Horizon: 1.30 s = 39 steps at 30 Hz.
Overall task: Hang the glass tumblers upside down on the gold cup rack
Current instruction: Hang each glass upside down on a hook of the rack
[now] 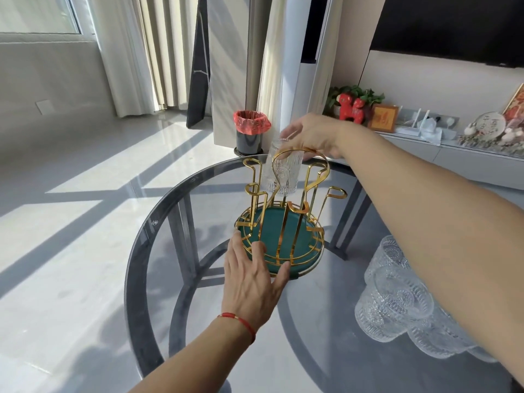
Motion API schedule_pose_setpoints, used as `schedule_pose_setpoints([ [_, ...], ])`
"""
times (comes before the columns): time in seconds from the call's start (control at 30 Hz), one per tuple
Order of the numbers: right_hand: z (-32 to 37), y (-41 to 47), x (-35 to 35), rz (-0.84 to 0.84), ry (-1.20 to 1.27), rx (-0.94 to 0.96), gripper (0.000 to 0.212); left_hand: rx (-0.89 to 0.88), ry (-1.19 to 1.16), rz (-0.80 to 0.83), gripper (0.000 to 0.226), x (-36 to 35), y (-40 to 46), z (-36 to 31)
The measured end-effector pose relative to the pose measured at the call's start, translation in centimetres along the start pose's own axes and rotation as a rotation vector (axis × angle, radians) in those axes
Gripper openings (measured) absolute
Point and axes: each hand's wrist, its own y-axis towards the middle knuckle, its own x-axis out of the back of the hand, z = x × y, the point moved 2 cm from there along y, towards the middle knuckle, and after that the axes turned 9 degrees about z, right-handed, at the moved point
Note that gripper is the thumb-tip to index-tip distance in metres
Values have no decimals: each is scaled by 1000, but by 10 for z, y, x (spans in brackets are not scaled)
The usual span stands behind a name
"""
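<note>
glass tumbler (279, 174), inverted, at a far prong of the gold cup rack (283, 217), right hand (312, 136) fingers pinching its base, left hand (252, 275) spread on the rack rim; remaining tumblers (397, 302) wait on the table (158, 222).

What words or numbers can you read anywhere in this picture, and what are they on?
None can be read for sure.
Round plaque on the shelf: painted characters, too blurred to read.
Framed picture: gold marks, too small to read.
Glass table: tiny stamp near the rim, unreadable.
</note>
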Motion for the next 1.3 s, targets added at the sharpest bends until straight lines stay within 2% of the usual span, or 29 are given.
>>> schedule_pose_setpoints([
  [0.13, -1, 6, 0, 158, 28, -53, 61, -1, 2, -4, 54, -1, 0, 0],
  [0.27, 0, 8, 1, 211, -49, -88, 54, -8, -12, -16, 56, -1, 0, 0],
  [0.47, -3, 5, -1, 152, -89, -35, 16, -3, -6, -12, 55, 1, 0, -3],
  [0.53, -8, 0, -2, 82, -78, 15, 17, -4, 7, -16, 56, 3, 0, -3],
  [0.67, -19, -26, 9, -273, -168, 175, 27, -6, 24, -15, 62, 10, -2, -8],
  [0.8, -45, -77, 15, -468, -314, 211, 32, -25, 2, -156, 61, 26, -9, -19],
  [0.9, -74, -126, 1, -552, -501, 235, 32, -162, -12, -314, 45, 37, -17, -37],
  [0.97, -95, -159, -13, -555, -515, 241, 30, -325, -25, -342, 38, 39, -26, -55],
  [1.03, -118, -191, -30, -521, -502, 207, 27, -519, 4, -268, 37, 33, -37, -76],
  [1.1, -141, -221, -47, -519, -475, 178, 25, -652, 5, -134, 45, 22, -47, -95],
  [1.2, -162, -247, -60, -575, -429, 177, 22, -681, -187, 64, 69, 4, -56, -118],
  [1.3, -166, -256, -63, -586, -424, 209, 22, -612, -326, 139, 84, -9, -59, -135],
])
